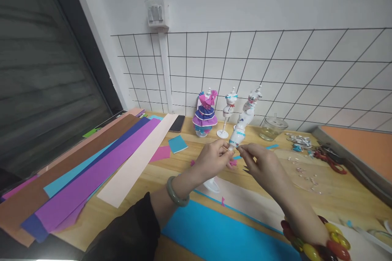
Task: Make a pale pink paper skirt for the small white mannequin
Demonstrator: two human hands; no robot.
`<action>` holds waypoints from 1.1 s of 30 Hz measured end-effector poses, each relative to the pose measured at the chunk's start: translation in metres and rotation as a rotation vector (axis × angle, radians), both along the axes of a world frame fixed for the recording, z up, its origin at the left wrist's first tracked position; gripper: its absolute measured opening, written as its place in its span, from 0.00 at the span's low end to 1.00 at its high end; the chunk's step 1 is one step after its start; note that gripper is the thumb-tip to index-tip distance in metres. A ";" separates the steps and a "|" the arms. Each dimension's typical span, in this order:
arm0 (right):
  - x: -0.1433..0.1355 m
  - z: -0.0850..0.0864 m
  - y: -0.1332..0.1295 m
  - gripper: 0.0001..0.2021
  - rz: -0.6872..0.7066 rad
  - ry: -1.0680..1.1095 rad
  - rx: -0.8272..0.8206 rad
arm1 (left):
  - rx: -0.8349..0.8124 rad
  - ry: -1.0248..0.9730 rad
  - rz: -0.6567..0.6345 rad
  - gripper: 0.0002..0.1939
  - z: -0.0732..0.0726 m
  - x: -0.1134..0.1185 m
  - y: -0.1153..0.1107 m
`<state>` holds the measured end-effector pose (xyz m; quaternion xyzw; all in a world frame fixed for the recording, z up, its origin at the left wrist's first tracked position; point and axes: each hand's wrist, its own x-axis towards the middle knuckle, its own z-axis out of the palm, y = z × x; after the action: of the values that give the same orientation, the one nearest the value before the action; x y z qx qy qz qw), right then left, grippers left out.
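Near the middle of the table, my left hand point(214, 155) is closed round the lower end of a white mannequin figure point(238, 135), which leans to the right. Small blue and dark pieces are stuck on its white surface. My right hand point(259, 163) has its fingertips pinched together at the lower right of the figure; whatever lies between them is too small to make out. The figure's white base point(212, 185) shows below my left hand. Beneath both forearms lie a bright blue sheet point(226, 234) and a pale pink strip point(257, 204).
Long coloured paper strips point(101, 175) cover the left side. Behind stand a dressed mannequin point(205, 116) and a smaller white one point(229, 110), with a black phone point(177, 123). To the right are a glass pot point(272, 128), red-handled scissors point(333, 163) and a clear sheet with small bits point(301, 171).
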<state>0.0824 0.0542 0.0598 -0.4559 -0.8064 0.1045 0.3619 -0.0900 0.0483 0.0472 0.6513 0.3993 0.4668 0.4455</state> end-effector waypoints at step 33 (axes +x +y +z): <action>-0.006 0.007 -0.007 0.15 -0.059 0.071 -0.137 | 0.004 -0.020 -0.032 0.10 -0.010 0.002 0.002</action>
<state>0.0766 0.0472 0.0673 -0.4994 -0.7702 0.1646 0.3610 -0.0884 0.0508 0.0372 0.6538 0.3834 0.4666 0.4558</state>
